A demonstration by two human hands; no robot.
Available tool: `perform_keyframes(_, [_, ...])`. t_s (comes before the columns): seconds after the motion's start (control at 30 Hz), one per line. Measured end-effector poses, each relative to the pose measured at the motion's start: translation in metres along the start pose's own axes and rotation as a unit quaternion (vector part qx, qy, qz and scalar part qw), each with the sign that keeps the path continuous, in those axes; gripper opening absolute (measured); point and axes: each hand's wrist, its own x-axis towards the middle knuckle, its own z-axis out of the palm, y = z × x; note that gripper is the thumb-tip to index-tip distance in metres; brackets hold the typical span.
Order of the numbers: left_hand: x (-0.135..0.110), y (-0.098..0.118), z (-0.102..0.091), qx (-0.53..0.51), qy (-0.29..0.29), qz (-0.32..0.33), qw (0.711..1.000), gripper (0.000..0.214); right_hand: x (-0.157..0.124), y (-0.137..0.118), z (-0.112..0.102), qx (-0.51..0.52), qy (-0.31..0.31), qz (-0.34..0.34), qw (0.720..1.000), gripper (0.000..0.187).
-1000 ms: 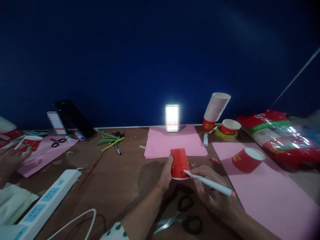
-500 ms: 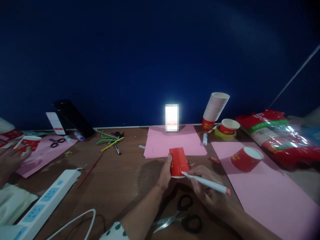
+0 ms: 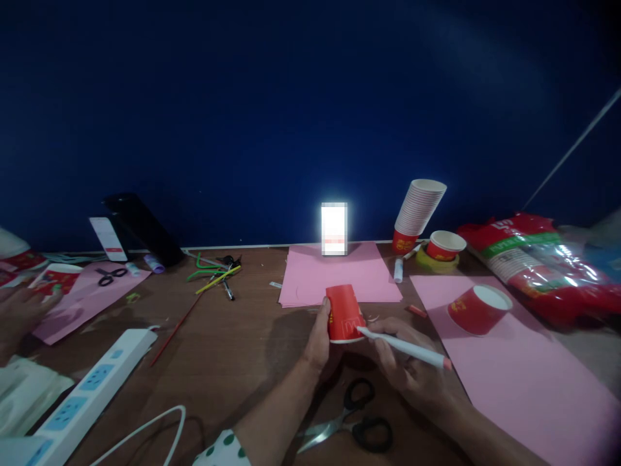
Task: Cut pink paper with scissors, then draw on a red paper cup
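My left hand (image 3: 317, 336) grips a red paper cup (image 3: 343, 313), held with its bottom pointing away from me and a yellow mark on its side. In my right hand (image 3: 405, 369) is a white marker (image 3: 405, 347) with a pink end, fingers closed round it; its tip rests against the cup's lower rim. Both hands hover over the brown table just in front of a stack of pink paper (image 3: 337, 275).
Black-handled scissors (image 3: 354, 424) lie below my hands. A large pink sheet (image 3: 524, 382) at right carries a tipped red cup (image 3: 478, 309). Stacked cups (image 3: 417, 210), a bright phone (image 3: 334, 228), a cup bag (image 3: 538, 259), a power strip (image 3: 82, 395), another person's hand (image 3: 19, 314) at left.
The cup has turned slightly in my left hand, showing a yellow mark. The marker shifted a little along the cup's rim. Nothing else moved.
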Motion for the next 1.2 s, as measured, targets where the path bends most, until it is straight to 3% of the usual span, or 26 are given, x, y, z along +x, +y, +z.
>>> perform_keyframes(0.1, [-0.0012,0.0017,0.0008,-0.002,-0.003,-0.001,1.000,0.055,-0.0010,0.0007,-0.0001,0.013,-0.015,0.008,1.000,0.013])
perform_keyframes(0.23, [-0.0001,0.0016,-0.0006,-0.005,0.000,0.013,1.000,0.054,-0.0036,0.0051,0.0019,0.001,0.014,0.023,1.000,0.012])
perform_keyframes(0.4, [0.0018,-0.0007,-0.0026,-0.007,-0.005,0.009,1.000,0.054,-0.0030,0.0041,0.0005,0.017,-0.015,0.020,1.000,0.012])
perform_keyframes(0.57, [0.0006,-0.0008,-0.0011,-0.007,-0.009,0.009,1.000,0.052,-0.0005,0.0000,-0.0008,0.008,0.019,0.025,0.999,0.014])
perform_keyframes(0.73, [0.0006,-0.0004,-0.0010,0.001,-0.006,0.001,1.000,0.055,-0.0013,0.0018,0.0003,0.033,-0.012,0.018,0.999,0.013])
perform_keyframes(0.9, [0.0005,-0.0011,-0.0016,-0.003,-0.004,0.019,1.000,0.052,-0.0025,0.0036,0.0015,0.034,0.015,0.052,0.998,0.012])
perform_keyframes(1.07, [-0.0013,0.0001,0.0013,0.003,-0.014,-0.006,1.000,0.057,-0.0056,0.0075,0.0046,0.060,-0.028,0.037,0.997,0.011])
perform_keyframes(1.2, [-0.0006,0.0002,0.0008,-0.001,-0.009,-0.003,1.000,0.055,-0.0050,0.0061,0.0031,0.051,-0.013,0.055,0.997,0.011])
